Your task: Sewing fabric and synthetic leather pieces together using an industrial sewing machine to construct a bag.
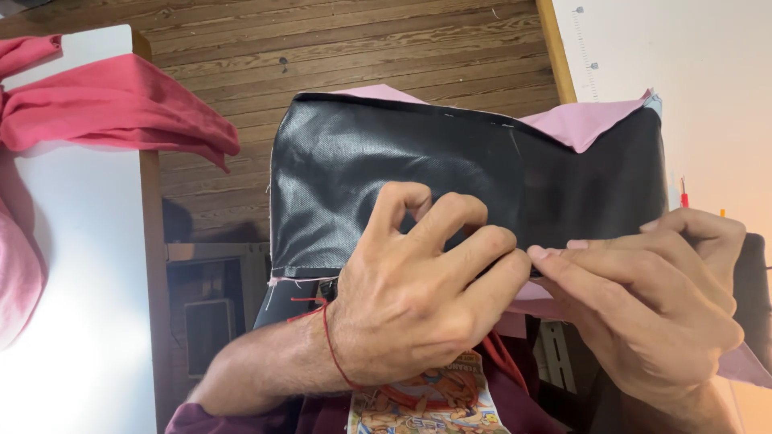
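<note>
A piece of black coated fabric with a pink lining showing at its top edge is held up in front of me. My left hand, with a red thread around the wrist, pinches the lower edge of the black fabric near the middle. Right beside it my right hand pinches the same edge, and the fingertips of the two hands almost touch. White stitches run along the fabric's top and bottom seams.
A white table on the left carries crumpled red and pink cloth. Another white table with a wooden edge stands at the right. A wooden plank floor lies below, and a dark cabinet sits under the left table.
</note>
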